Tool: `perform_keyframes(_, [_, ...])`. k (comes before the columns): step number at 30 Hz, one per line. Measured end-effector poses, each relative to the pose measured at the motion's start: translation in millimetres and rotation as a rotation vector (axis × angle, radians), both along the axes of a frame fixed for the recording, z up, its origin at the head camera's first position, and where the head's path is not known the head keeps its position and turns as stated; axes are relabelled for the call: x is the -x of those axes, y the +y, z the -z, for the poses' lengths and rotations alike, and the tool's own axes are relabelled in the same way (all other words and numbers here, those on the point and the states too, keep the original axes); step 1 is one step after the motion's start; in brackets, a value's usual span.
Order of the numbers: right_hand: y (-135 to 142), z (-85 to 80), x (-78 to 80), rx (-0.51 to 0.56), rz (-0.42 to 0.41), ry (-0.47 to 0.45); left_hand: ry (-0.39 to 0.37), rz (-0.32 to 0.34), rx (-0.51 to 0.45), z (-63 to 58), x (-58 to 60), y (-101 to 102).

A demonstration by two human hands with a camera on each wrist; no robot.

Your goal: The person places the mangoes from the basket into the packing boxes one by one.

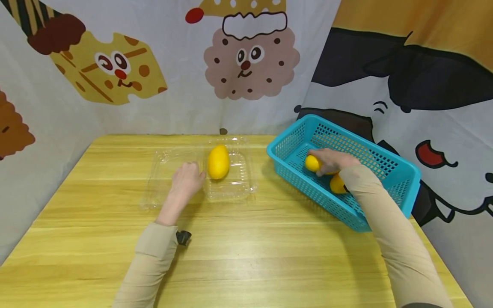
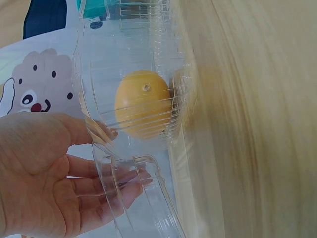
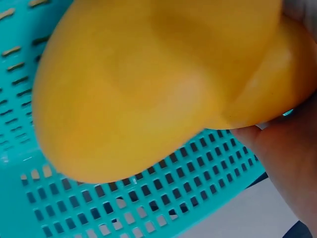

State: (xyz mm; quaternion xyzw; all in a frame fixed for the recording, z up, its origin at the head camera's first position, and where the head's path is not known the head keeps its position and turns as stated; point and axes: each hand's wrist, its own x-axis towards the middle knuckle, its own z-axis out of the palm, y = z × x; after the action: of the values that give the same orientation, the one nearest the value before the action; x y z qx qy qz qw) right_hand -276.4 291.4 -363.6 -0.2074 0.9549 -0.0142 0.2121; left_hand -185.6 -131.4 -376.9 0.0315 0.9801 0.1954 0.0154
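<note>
A clear plastic clamshell container (image 1: pixel 239 188) lies unfolded on the table, with one yellow mango (image 1: pixel 218 161) in its right half. My left hand (image 1: pixel 186 182) holds the container at the fold between its halves. The left wrist view shows thumb and fingers (image 2: pixel 133 191) around the plastic edge, some seen through it, beside the mango (image 2: pixel 143 104). Inside the blue basket (image 1: pixel 308 188), my right hand (image 1: pixel 333 160) grips a mango (image 1: pixel 313 163). A second mango (image 1: pixel 338 184) lies below that wrist, and it fills much of the right wrist view.
The perforated basket stands at an angle on the right of the wooden table (image 1: pixel 246 256). A cloth with cartoon figures (image 1: pixel 250 64) hangs behind the table and along its sides.
</note>
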Motion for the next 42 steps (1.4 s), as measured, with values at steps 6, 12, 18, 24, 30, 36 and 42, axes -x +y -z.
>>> perform_keyframes(6, [-5.0, -12.0, 3.6, 0.075, -0.001, 0.033, -0.01, -0.004, -0.015, -0.4, 0.0, 0.3])
perform_keyframes(12, [-14.0, -23.0, 5.5, 0.098, -0.008, 0.097, 0.006, -0.004, 0.002, 0.1, 0.4, 1.1])
perform_keyframes(18, [-30.4, -38.6, 4.5, 0.112, -0.01, 0.149, 0.008, 0.0, 0.01, 0.3, 0.6, 0.8])
perform_keyframes(24, [-54.6, -56.7, 1.2, 0.153, 0.009, 0.179, 0.001, -0.005, 0.008, -0.4, 0.1, 1.2])
perform_keyframes(30, [-85.5, -69.2, -3.2, 0.182, -0.018, 0.202, 0.0, -0.006, 0.01, -1.7, -0.4, 1.9])
perform_keyframes(36, [-123.1, -76.6, -9.6, 0.186, -0.037, 0.245, -0.012, -0.013, 0.008, -1.9, -0.4, 1.3])
perform_keyframes(42, [-156.1, -71.6, -14.3, 0.197, -0.008, 0.253, 0.015, -0.005, 0.028, -0.5, 0.6, 0.9])
